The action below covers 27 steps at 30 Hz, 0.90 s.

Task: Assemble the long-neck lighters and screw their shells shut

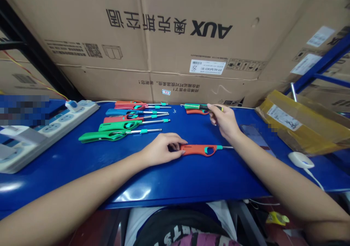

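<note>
Seemingly, tool handling is in hand: the right hand [225,123] closes on a slim black-handled screwdriver [202,107], at one o'clock from the long orange plastic lighter [194,150], whose butt the half-curled left hand [163,149] pinches. Next calls for steadiness.

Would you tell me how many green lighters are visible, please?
3: the left group's nearest lighter, the next lighter behind it, and the rear green lighter by the right hand, partly hidden. Others may be covered.
</note>
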{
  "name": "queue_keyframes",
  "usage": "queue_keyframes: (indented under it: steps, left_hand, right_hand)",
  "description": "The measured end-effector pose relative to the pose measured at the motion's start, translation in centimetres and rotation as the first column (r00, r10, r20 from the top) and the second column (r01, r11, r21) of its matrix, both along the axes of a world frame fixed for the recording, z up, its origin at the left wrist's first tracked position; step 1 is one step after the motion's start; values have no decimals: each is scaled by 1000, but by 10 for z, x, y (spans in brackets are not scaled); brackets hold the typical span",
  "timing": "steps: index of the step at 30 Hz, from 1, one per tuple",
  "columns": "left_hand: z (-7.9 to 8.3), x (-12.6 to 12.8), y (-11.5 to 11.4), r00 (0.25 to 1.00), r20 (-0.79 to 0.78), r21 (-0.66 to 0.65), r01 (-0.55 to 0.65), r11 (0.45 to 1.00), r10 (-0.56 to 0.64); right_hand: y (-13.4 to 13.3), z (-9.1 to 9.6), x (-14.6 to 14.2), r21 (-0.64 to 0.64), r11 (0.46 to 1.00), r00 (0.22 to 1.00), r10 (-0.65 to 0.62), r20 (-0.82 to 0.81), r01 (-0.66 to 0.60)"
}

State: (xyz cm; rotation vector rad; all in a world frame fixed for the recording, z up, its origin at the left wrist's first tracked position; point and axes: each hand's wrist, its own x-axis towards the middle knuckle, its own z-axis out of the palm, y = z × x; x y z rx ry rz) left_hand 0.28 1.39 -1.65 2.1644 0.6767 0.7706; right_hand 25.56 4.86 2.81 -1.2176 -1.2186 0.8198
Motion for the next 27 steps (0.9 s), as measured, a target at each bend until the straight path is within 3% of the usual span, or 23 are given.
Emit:
queue_keyframes:
  steps: [5, 8, 10, 13, 15, 18, 24, 27]
  left_hand:
    - [5, 0, -4, 994, -52, 58, 97, 994, -94]
    - [3, 3, -4, 999, -35, -17, 20, 1000, -20]
    - [1, 5, -3, 994, 0, -134, -107, 985, 108]
    - [1, 7, 1, 944, 70, -327, -284, 901, 323]
    - [4, 8, 2, 907, 119, -395, -331, 857, 405]
    - [9, 9, 1, 890, 161, -425, -329, 844, 427]
    - [16, 9, -3, 914, 141, -363, -310, 879, 381]
    - [17, 8, -2, 902, 135, -428, -320, 845, 410]
  right_hand:
    - [-18, 1, -3, -66, 996, 956, 38, -292, -60]
    - [-23, -6, -6, -109, 990, 920, 37, -390, -86]
    - [-24, -10, -7, -147, 983, 902, 36, -429, -109]
    - [-25, -14, -6, -187, 973, 888, 39, -458, -139]
    - [-25, -15, -6, -195, 970, 887, 42, -460, -148]
    - [-28, -16, -7, -176, 973, 894, 59, -444, -152]
    - [-35, -17, -16, -160, 972, 896, 86, -437, -171]
    - [-35, -18, -16, -148, 976, 898, 80, -434, -158]
